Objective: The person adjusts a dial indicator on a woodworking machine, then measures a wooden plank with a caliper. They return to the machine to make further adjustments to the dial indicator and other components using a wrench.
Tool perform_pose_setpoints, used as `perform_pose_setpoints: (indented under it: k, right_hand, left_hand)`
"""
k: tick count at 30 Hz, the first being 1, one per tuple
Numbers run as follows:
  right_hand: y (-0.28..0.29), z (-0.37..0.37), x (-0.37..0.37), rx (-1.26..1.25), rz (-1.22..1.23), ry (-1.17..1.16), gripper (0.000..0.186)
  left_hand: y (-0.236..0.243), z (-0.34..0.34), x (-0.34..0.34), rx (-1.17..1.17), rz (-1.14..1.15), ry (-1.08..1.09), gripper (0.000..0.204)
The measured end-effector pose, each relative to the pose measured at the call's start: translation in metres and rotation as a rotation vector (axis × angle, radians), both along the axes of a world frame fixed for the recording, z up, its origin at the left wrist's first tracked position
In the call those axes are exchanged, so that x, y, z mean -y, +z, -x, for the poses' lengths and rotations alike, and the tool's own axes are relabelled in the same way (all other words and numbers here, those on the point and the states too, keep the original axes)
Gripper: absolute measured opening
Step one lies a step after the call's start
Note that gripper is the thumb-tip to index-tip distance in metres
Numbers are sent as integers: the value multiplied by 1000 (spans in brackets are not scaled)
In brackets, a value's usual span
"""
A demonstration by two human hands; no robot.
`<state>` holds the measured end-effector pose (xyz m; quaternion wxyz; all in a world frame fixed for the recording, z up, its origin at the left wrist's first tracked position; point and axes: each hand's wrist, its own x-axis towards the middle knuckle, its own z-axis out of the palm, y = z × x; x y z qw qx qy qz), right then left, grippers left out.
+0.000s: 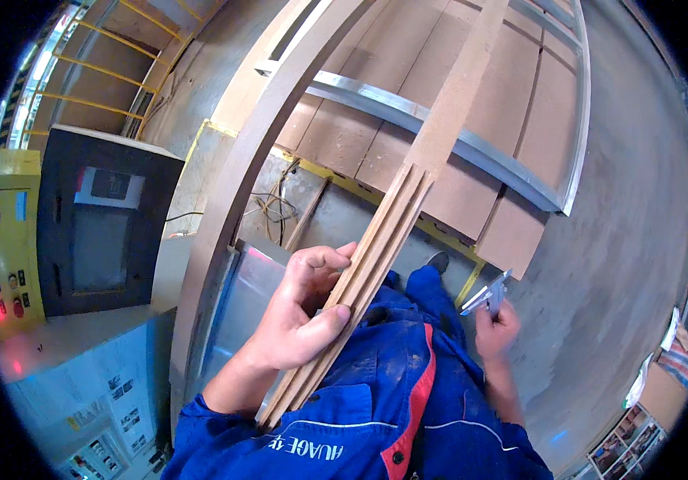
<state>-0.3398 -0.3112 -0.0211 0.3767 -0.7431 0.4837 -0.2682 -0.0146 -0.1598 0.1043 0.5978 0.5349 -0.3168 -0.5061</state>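
Observation:
My left hand (300, 308) is closed round a brown grooved strip (376, 248), thumb on its near face and fingers at its far edge. The strip slants across the front of my blue jacket, its lower end close to my left forearm. Its upper end meets or overlaps a long flat brown board (460, 88); whether the two are joined I cannot tell. To the right, apart from the strip, my right hand (497, 330) grips a silver metal caliper (488, 294), its jaws pointing up and away from me.
Stacked wide brown boards (392, 48) lie ahead under a silver metal frame (512, 172). A long brown beam (240, 184) runs along my left. Beyond it stand a dark cabinet (112, 216) and a yellow control panel (8, 240). Loose cables (278, 204) lie on the floor.

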Motion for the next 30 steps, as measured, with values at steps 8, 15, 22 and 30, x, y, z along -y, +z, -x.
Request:
perform_pose_setpoints:
  k: [8, 15, 22, 30]
  right_hand:
    - [-4, 9, 0, -51, -37, 31, 10]
    - [5, -2, -2, 47, -16, -16, 15]
    - [11, -4, -2, -3, -6, -19, 19]
    - [0, 11, -4, -88, -10, 11, 13]
  left_hand:
    - [5, 3, 0, -20, -72, 25, 51]
    - [2, 1, -4, -43, -69, 27, 55]
    - [-4, 3, -4, -40, -37, 45, 65]
    - [15, -2, -2, 71, -166, -15, 79]
